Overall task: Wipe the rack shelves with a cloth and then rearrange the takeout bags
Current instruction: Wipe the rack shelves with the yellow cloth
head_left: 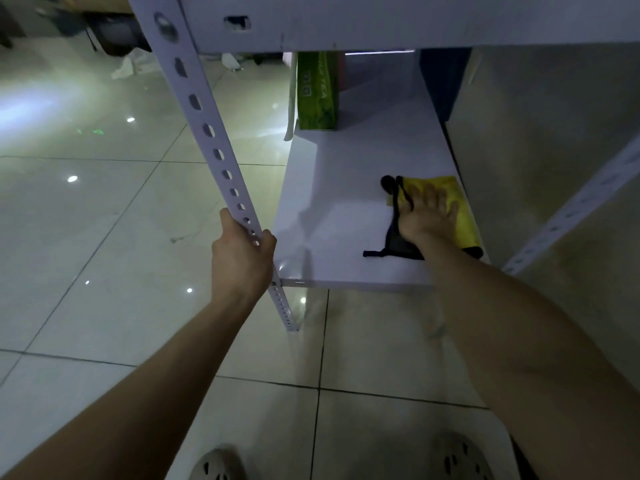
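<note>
Yellow cloth [465, 223], black-edged: lies on the lower shelf [346, 202], near its front right, under my right hand [427, 213], which presses it flat with fingers straight and spread.
Left hand [242, 258]: wrapped round the rack's slotted upright [207, 129], steadying.
Green takeout bag [317, 91]: one in view, standing at the back left of the same shelf, well apart from the cloth.
Status, as I judge it: wiping under way on this shelf; other shelves, cannot tell; rearranging the bags not yet begun.
</note>
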